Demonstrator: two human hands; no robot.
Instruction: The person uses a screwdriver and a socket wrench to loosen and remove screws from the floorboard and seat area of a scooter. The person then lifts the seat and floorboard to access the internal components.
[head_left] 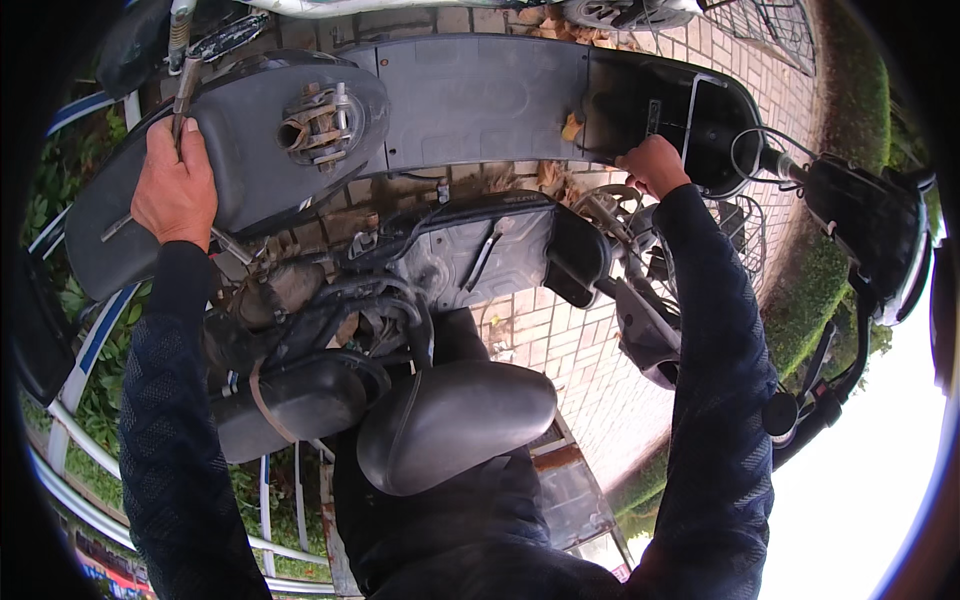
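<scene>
A grey scooter with a long, flat plastic footboard (480, 100) stretches across the upper part of the head view. On its left is a smooth dark body section (245, 165) with a rusty metal tube fitting (318, 130) in an oval recess. My left hand (175, 188) is closed around a worn metal tube (186, 88) over this section. My right hand (655, 166) is closed at the lower edge of the black front panel (725, 130); its fingertips are partly hidden, and I cannot make out what they hold. A bent metal rod (692, 115) stands just beyond it.
Closer to me stands a second scooter with a black seat (455, 425) and a footboard (425, 255) bearing a wrench-like tool (485, 255). Handlebars (850, 215) are at the right. White and blue railings (95, 345) run along the left, and brick paving (545, 330) shows between vehicles.
</scene>
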